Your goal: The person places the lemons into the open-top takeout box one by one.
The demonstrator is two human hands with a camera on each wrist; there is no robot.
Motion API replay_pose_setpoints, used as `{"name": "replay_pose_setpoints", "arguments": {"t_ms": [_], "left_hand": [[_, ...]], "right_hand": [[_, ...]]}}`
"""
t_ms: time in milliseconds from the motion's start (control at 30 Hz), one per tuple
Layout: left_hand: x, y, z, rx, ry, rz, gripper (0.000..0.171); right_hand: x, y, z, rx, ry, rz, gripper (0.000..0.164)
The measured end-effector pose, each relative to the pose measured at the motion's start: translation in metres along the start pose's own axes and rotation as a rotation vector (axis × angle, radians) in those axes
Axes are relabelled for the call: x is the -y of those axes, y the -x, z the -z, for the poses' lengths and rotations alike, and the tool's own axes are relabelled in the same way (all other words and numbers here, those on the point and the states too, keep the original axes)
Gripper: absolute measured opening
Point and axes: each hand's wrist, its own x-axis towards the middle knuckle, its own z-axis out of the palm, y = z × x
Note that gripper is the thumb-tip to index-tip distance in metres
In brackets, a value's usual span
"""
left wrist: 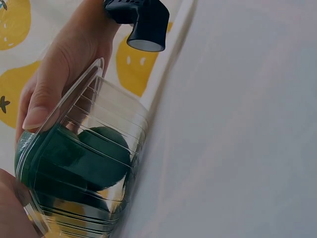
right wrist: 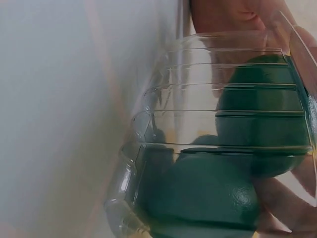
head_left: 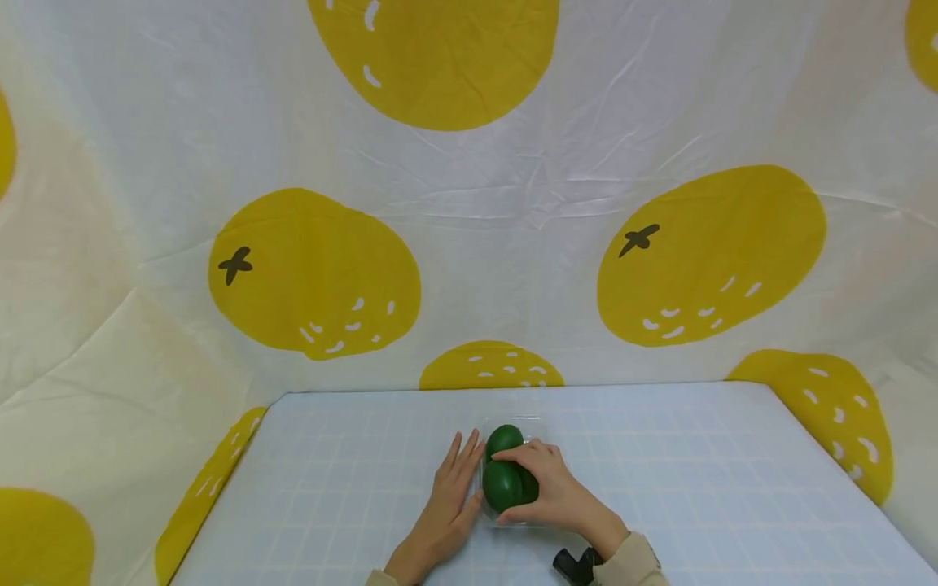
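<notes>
A clear ribbed plastic box (head_left: 541, 427) stands open-topped on the table, with smooth dark green egg-shaped pieces in it. One green piece (head_left: 504, 439) lies at the far end, and another green piece (head_left: 529, 486) is partly hidden under my right hand (head_left: 550, 491). That hand grips a near green piece (head_left: 501, 488) between thumb and fingers, at the box's top. My left hand (head_left: 450, 503), its fingers straight, rests along the box's left side. Through the clear wall (left wrist: 106, 114), the left wrist view shows green pieces (left wrist: 106, 156) inside; so does the right wrist view (right wrist: 262, 114).
A pale checked cloth (head_left: 352, 488) covers the table. Behind and beside it hangs a white sheet (head_left: 513, 268) printed with yellow fruit. A black wrist camera (head_left: 577, 566) is strapped at my right wrist.
</notes>
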Motion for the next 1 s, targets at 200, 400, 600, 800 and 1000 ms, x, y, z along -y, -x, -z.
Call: {"name": "replay_pose_setpoints", "arguments": {"t_ms": [200, 400, 600, 800, 1000], "left_hand": [[-0.0007, -0.0009, -0.0004, 0.025, 0.011, 0.022, 0.06], [-0.0009, -0.0004, -0.0009, 0.015, 0.012, 0.015, 0.058], [-0.0009, 0.0001, -0.001, 0.002, 0.017, 0.002, 0.059], [-0.0005, 0.0006, -0.001, 0.03, 0.008, 0.043, 0.061], [-0.0009, 0.0005, -0.0004, 0.067, 0.004, 0.078, 0.061]], "right_hand": [[0.0008, 0.0007, 0.0016, 0.021, 0.006, -0.011, 0.075], [0.0008, 0.0012, 0.0019, 0.026, 0.009, 0.008, 0.074], [0.0008, 0.0009, 0.0011, 0.032, -0.001, 0.007, 0.065], [0.0015, 0.0006, 0.0, 0.005, 0.029, 0.051, 0.053], [0.0017, 0.0018, 0.0001, -0.002, 0.034, 0.064, 0.052]]}}
